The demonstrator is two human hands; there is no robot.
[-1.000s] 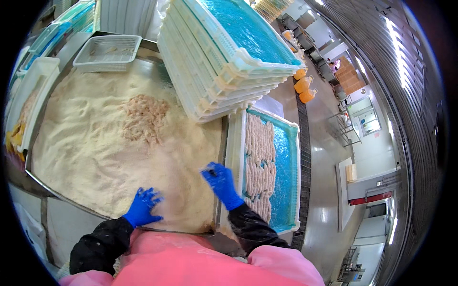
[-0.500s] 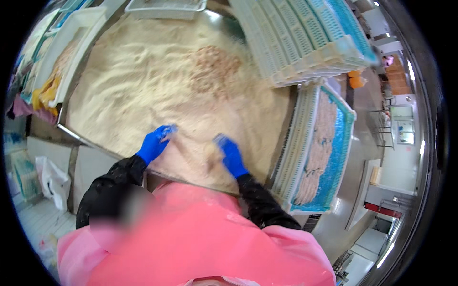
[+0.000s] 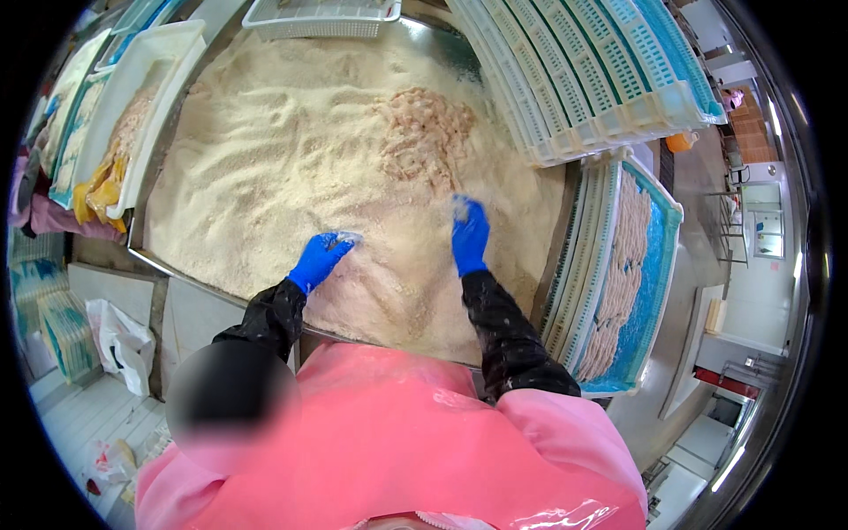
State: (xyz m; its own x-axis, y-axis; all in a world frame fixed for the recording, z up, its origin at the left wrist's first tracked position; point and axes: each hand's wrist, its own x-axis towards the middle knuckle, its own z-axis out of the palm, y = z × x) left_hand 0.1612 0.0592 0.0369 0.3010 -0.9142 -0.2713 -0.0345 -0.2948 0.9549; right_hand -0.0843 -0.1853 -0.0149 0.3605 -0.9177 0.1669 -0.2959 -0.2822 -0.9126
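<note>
Both my hands wear blue gloves and work over a broad bed of pale yellow crumbs [image 3: 256, 159] in a metal-edged tray. My left hand [image 3: 322, 261] rests low over the crumbs at the near middle, fingers apart and dusted at the tips. My right hand [image 3: 470, 237] is farther out, at the near end of a heap of pale pink raw meat pieces [image 3: 424, 132]. Its fingers are curled, with crumb-coated tips; what they hold, if anything, cannot be made out. Between my hands, the crumbs close to me look pinkish and furrowed.
At right stands a stack of white and teal perforated trays [image 3: 574, 79]. Nearer, a blue-lined tray [image 3: 649, 300] holds rows of coated strips. A white basket [image 3: 322, 22] sits at the far edge. On the left, a white tub [image 3: 168, 115] holds meat beside a yellow glove [image 3: 102, 190].
My right hand has moved away from me and slightly right, from the near crumbs to the edge of the meat heap. My left hand stays near the same crumbs; the whole view has shifted slightly.
</note>
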